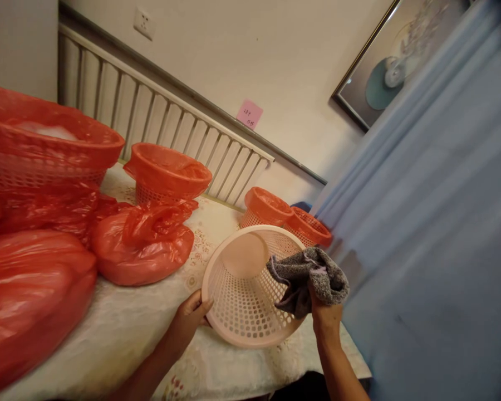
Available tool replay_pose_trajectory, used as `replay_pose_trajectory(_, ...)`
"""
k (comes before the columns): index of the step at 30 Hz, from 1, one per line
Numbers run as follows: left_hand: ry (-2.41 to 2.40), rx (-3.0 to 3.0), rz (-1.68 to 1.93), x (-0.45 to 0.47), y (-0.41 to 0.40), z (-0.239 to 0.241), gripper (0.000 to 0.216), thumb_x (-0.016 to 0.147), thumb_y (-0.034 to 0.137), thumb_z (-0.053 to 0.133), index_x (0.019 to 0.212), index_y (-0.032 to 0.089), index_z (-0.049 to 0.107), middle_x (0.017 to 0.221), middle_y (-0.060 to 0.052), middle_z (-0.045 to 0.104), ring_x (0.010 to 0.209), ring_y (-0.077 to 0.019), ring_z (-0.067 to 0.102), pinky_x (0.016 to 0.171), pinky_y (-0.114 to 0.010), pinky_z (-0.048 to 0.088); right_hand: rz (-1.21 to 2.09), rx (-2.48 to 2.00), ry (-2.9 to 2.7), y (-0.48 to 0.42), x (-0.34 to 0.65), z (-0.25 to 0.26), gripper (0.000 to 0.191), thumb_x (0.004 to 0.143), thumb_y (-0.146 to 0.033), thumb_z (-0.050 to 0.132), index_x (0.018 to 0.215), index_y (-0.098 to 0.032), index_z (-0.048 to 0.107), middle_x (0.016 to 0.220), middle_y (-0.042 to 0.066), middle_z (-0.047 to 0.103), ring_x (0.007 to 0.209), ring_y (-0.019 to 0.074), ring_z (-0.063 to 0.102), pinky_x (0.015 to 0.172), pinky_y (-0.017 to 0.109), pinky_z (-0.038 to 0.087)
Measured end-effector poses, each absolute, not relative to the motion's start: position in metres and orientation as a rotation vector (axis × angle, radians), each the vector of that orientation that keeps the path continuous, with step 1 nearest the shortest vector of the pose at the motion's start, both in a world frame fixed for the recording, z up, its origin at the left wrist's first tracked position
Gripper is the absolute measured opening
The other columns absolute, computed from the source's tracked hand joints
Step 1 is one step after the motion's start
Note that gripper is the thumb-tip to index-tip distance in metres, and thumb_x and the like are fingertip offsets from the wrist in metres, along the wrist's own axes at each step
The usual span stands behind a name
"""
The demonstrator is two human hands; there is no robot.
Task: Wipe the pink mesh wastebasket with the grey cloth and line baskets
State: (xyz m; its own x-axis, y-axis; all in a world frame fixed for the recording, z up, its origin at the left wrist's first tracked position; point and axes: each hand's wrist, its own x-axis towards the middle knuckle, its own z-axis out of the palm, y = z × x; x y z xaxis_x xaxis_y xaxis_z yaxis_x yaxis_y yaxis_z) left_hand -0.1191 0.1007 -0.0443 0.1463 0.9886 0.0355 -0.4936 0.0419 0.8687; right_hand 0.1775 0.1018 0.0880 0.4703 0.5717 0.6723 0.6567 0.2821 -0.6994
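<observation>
Hands, lower centre, nearest the camera: left hand (194,309) pinching the rim of a round, pale pink, perforated plastic basket (245,262), thumb over the edge, other fingers partly hidden; right hand (325,314) clutching a bunched, speckled grey cloth (311,273), fingers mostly covered by the fabric.
Curtain: pale blue, hanging in folds (434,223), right side of the frame.
Tablecloth: cream, with floral print (121,328), lower left to centre.
Radiator: white, ribbed (167,122), upper left, along the wall.
Bags: bulging red plastic sack (33,301), lower left; smaller knotted red plastic sack (146,245), just beside it.
Lined baskets: large perforated one under red film (45,150), left edge; medium one likewise (167,172), left of centre; two small orange-red ones (267,206), centre right.
Framed picture: dark-edged, with teal disc (386,72), upper right.
Pink basket: centre, tilted, mouth toward the camera.
Grey cloth: at that basket's right side; contact cannot be told.
Note: pink paper square, handwritten (249,114), upper centre.
Socket: white wall plate (144,23), upper left.
</observation>
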Motion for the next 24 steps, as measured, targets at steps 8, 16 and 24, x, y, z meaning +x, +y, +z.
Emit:
replay_pose_trajectory(8, 0.706, 0.854, 1.304, -0.12, 0.102, -0.045, 0.04, 0.082, 0.039, 0.064, 0.115, 0.017, 0.061, 0.098, -0.006, 0.074, 0.082, -0.0229, 0.069, 0.067, -0.032, 0.057, 0.167, -1.476, -0.961, 0.064, 0.154, 0.061, 0.072, 0.069, -0.054, 0.07, 0.127, -0.014, 0.058, 0.134, 0.012, 0.056, 0.123, 0.0292, 0.051, 0.109, 0.043, 0.036)
replay_pose_trajectory(16, 0.698, 0.843, 1.315, -0.121, 0.103, -0.049, 0.043, 0.082, 0.04, 0.064, 0.118, 0.017, 0.06, 0.101, -0.007, 0.075, 0.083, -0.0242, 0.07, 0.066, -0.033, 0.058, 0.248, -1.48, -0.846, 0.053, 0.137, 0.046, 0.079, 0.068, -0.055, 0.071, 0.131, -0.01, 0.055, 0.136, 0.014, 0.055, 0.126, 0.0308, 0.05, 0.109, 0.044, 0.037)
replay_pose_trajectory(24, 0.713, 0.831, 1.331, -0.122, 0.103, -0.046, 0.041, 0.082, 0.039, 0.064, 0.117, 0.017, 0.06, 0.102, -0.008, 0.075, 0.081, -0.0232, 0.071, 0.065, -0.032, 0.057, 0.326, -1.457, -0.853, 0.043, 0.122, 0.036, 0.077, 0.072, -0.053, 0.068, 0.133, -0.01, 0.053, 0.144, 0.012, 0.047, 0.134, 0.0287, 0.041, 0.116, 0.042, 0.026)
